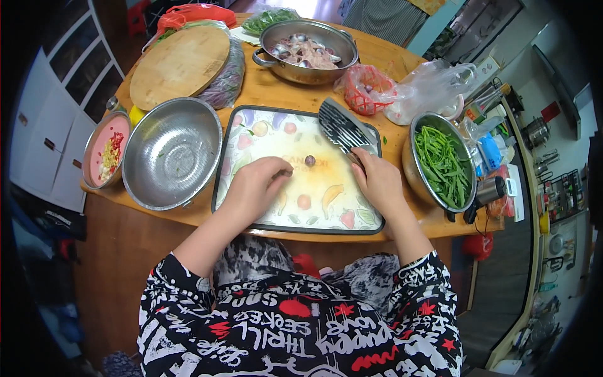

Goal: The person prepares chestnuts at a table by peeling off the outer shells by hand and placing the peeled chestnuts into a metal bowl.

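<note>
A small purple bulb [310,160], a shallot or small onion, sits near the middle of a white cutting board [304,219] printed with fruit and vegetables. Just left of it hovers my left hand [258,184], fingers bent and apart from the thumb, with nothing visible between them. My right hand [380,178] grips the handle of a broad kitchen knife [346,127]. Its blade points away from me over the board's upper right corner and shows dark and light streaks. The lower part of the handle is hidden in my fingers.
Left stand a perforated metal bowl [165,162], a pink-lined bowl [107,141] of chopped seasonings and a round wooden board [181,66] leaning on bagged vegetables. Behind is a metal pot [306,73] of meat. Right are plastic bags [424,94] and a bowl of greens [443,165].
</note>
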`<state>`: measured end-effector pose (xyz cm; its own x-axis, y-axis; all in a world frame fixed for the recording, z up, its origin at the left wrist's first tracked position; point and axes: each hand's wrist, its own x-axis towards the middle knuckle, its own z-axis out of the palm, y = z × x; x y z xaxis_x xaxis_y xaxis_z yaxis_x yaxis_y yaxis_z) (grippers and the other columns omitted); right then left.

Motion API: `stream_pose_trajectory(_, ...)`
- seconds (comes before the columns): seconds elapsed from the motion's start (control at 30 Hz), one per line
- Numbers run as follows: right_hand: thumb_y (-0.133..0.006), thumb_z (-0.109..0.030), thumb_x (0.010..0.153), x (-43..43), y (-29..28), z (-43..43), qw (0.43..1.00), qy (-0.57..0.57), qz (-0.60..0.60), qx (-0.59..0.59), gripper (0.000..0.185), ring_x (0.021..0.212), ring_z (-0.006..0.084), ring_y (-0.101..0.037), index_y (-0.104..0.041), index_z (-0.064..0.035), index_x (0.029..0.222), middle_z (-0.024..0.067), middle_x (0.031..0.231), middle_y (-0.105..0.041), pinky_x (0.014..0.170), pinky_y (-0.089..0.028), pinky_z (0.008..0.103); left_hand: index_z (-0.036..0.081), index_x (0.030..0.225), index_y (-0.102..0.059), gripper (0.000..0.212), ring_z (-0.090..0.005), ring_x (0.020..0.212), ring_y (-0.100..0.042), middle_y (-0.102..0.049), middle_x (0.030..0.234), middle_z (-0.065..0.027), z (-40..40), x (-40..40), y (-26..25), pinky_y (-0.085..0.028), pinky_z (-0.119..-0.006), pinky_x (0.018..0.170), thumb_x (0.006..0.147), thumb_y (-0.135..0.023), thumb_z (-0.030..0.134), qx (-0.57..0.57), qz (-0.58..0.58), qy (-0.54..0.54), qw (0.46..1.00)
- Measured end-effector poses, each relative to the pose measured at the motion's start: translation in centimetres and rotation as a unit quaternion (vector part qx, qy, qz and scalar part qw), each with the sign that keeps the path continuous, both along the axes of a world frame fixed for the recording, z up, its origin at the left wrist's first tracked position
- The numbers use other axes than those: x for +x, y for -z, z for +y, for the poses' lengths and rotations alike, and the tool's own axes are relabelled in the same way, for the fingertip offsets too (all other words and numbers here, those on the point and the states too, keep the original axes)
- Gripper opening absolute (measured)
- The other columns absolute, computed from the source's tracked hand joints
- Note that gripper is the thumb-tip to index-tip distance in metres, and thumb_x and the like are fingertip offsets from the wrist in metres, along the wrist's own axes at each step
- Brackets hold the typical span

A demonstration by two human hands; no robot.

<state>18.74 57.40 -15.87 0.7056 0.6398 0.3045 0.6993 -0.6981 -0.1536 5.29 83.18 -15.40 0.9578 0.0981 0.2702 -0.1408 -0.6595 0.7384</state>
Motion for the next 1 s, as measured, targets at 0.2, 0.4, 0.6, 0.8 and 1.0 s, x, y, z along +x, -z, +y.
stream_pose_trajectory(0.2, -0.061, -0.023, 0.089, -0.8, -0.5, -0.5, 0.995, 0.020, 0.096, 0.026, 0.034, 0.088, 0.0359, -0.066, -0.057, -0.0125, 0.122, 0.0156, 0.099, -0.070, 0.080, -0.051, 0.0474, 0.002, 0.100, -0.063, 0.019, -0.0191, 0.089, -0.069, -0.069, 0.096, -0.0096, -2.0, 3.4, -0.7, -0.056, -0.031, 0.078, 0.083, -0.072, 0.002, -0.100, 0.069, 0.080, 0.989)
stream_pose_trajectory(0.4, -0.060, -0.019, 0.087, -1.8, -1.9, -3.2, 0.941, 0.034, 0.326, 0.081, 0.053, 0.111, 0.0387, -0.060, -0.049, -0.0133, 0.139, 0.0220, 0.124, -0.062, 0.095, -0.048, 0.0418, 0.008, 0.098, -0.065, 0.018, -0.0303, 0.087, -0.064, -0.066, 0.091, -0.0103, -5.4, 6.4, 0.9, -0.052, -0.038, 0.077, 0.080, -0.070, 0.008, 0.079, -0.068, 0.191, 0.976)
stream_pose_trajectory(0.6, -0.058, -0.015, 0.094, -3.3, -0.6, -5.2, 0.910, 0.038, 0.319, 0.261, 0.043, 0.111, 0.0315, -0.063, -0.052, -0.0110, 0.136, 0.0197, 0.120, -0.064, 0.094, -0.048, 0.0347, 0.007, 0.103, -0.061, 0.023, -0.0305, 0.096, -0.062, -0.063, 0.093, -0.0113, -6.1, 8.1, 1.4, -0.051, -0.038, 0.080, 0.081, -0.066, 0.005, 0.170, -0.074, 0.198, 0.963)
stream_pose_trajectory(0.8, -0.060, -0.018, 0.094, -6.3, 0.0, -6.0, 0.949, -0.003, 0.167, 0.269, 0.040, 0.099, 0.0337, -0.068, -0.056, -0.0138, 0.134, 0.0163, 0.114, -0.068, 0.085, -0.054, 0.0355, 0.002, 0.095, -0.060, 0.015, -0.0332, 0.090, -0.063, -0.063, 0.094, -0.0141, -3.7, 7.5, 1.7, -0.050, -0.038, 0.078, 0.081, -0.065, 0.000, 0.054, -0.057, 0.116, 0.990)
stream_pose_trajectory(1.0, -0.064, -0.023, 0.092, -7.7, 0.0, -6.9, 0.987, -0.010, 0.123, 0.099, 0.043, 0.088, 0.0317, -0.070, -0.058, -0.0214, 0.134, 0.0135, 0.109, -0.070, 0.074, -0.056, 0.0385, 0.000, 0.090, -0.062, 0.011, -0.0207, 0.084, -0.065, -0.067, 0.099, -0.0113, -1.5, 6.1, 3.7, -0.052, -0.030, 0.076, 0.082, -0.069, -0.004, -0.058, 0.022, 0.071, 0.996)
